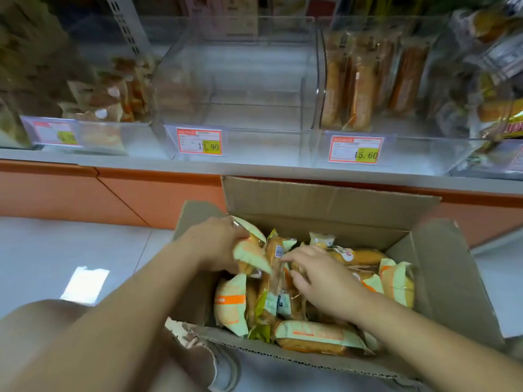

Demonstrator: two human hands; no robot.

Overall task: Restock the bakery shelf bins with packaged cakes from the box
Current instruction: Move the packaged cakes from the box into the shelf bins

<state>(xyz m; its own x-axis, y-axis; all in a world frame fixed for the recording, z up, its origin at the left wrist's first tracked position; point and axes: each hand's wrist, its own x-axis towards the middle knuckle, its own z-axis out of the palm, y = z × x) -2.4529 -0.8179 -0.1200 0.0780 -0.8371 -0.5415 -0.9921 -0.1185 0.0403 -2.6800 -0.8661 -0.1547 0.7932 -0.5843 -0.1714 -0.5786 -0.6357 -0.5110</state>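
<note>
Cake pack [250, 251] sits within left hand [216, 241] grip, above box [311, 213].

We see a pale glossy floor [42, 244] with a bright patch of reflected light [85, 284]. Behind it runs the shelving's orange base panel [155, 193] under a grey shelf edge [113, 162]; a slotted metal upright [126, 26] rises above its left part

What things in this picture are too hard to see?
Head view:
- Lower cakes in the box: buried under top packets, left hand and right hand.
- Right hand's grip: fingertips hidden among packets.
- Small print on the price tag: blurred.
- The far-right bin: cut by the frame edge.
</note>
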